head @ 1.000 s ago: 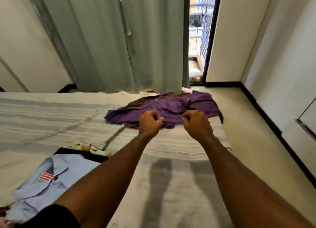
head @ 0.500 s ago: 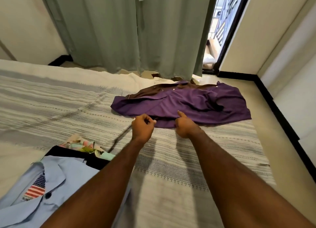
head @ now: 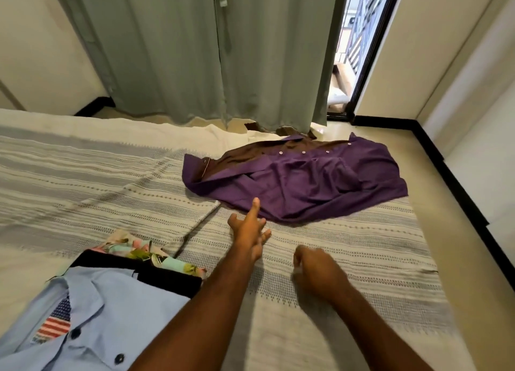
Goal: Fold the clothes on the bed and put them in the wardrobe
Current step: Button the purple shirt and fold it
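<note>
A purple button shirt [head: 301,184] lies spread and rumpled at the far right of the bed [head: 348,259]. My left hand [head: 249,227] hovers just in front of its near hem, fingers spread, index finger pointing at the cloth, holding nothing. My right hand [head: 316,270] is further back over the striped bedspread, fingers loosely curled, empty and slightly blurred. At the near left sits a stack of folded clothes: a light blue shirt [head: 92,320] with a flag patch on top, a black garment [head: 156,276] under it, and a floral one [head: 145,253] beneath.
A grey-green curtain [head: 209,50] hangs behind the bed. An open doorway [head: 354,50] to a balcony is at the back right. Beige floor [head: 434,189] with black skirting runs along the bed's right side. No wardrobe in view.
Both hands have let go of the purple shirt's hem and drawn back toward me; the left has opened. The shirt now lies flat on the bed. The view tilted down.
</note>
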### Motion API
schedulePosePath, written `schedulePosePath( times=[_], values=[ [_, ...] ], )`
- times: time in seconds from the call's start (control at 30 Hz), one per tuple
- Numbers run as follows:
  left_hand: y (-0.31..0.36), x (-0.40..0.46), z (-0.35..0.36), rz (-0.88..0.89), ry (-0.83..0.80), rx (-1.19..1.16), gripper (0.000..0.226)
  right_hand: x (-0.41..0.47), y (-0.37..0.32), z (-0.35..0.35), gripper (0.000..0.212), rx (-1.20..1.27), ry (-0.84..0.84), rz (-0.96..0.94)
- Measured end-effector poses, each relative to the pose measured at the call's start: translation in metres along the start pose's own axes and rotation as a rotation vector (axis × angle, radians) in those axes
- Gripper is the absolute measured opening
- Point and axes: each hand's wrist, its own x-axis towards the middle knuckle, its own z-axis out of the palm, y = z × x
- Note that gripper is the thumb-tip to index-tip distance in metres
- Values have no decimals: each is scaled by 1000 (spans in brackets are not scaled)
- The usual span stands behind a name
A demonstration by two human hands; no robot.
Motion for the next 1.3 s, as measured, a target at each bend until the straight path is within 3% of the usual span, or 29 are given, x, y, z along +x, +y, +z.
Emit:
schedulePosePath(
  times=[0.1, 0.2, 0.23, 0.33, 0.43, 0.5, 0.57, 0.63, 0.67, 0.7, 0.73, 0.8, 0.87, 0.93, 1.0, 1.07, 1.17, 1.23, 1.3],
  values=[
    [-11, 18, 5, 107, 119, 140, 69, -31, 13, 12, 13, 65, 55, 25],
    [-7, 31, 18, 309, 212, 459, 94, -19, 17, -3, 11, 145, 170, 17],
    [-7, 32, 23, 385, 182, 604, 91, -16, 16, -9, 10, 180, 221, -6],
    [-3, 29, 30, 540, 51, 1224, 35, -14, 8, -24, 8, 212, 324, -63],
    [-8, 13, 29, 620, 54, 1456, 18, -19, 10, -33, 4, 234, 409, -90],
    [-21, -12, 25, 776, -108, 1407, 13, -22, 18, -38, 7, 321, 495, -121],
    [-49, -53, 8, 987, -468, 1316, 19, -28, 27, -41, 21, 463, 552, -140],
    [-86, -99, -29, 1086, -796, 1305, 28, -37, 36, -33, 52, 456, 435, -175],
    [-100, -121, -51, 1104, -877, 1301, 27, -46, 39, -26, 69, 357, 312, -178],
    [-106, -133, -69, 1055, -877, 1271, 22, -50, 42, -21, 81, 224, 173, -166],
    [-120, -152, -98, 939, -774, 1224, 14, -71, 47, -3, 85, 143, 36, -158],
    [-122, -164, -129, 700, -484, 1010, 15, -93, 50, 19, 68, 133, -64, -106],
    [-118, -172, -131, 411, -317, 711, 28, -115, 40, 24, 47, 204, 9, -52],
    [-117, -192, -122, 79, -227, 440, 34, -151, 19, 31, 38, 299, 38, -109],
    [-113, -208, -107, -65, -217, 357, 47, -189, -5, 33, 32, 356, 22, -218],
    [-107, -226, -91, 34, -185, 354, 50, -221, -16, 29, 29, 285, 19, -300],
    [-86, -261, -73, 345, -214, 501, 25, -261, -1, 9, 41, 294, 64, -280],
    [-60, -288, -58, 475, -450, 624, 22, -283, 11, -17, 46, 573, 245, -314],
    [-22, -318, -36, 601, -719, 876, 24, -296, 16, -51, 47, 695, 598, -375]
  ],
)
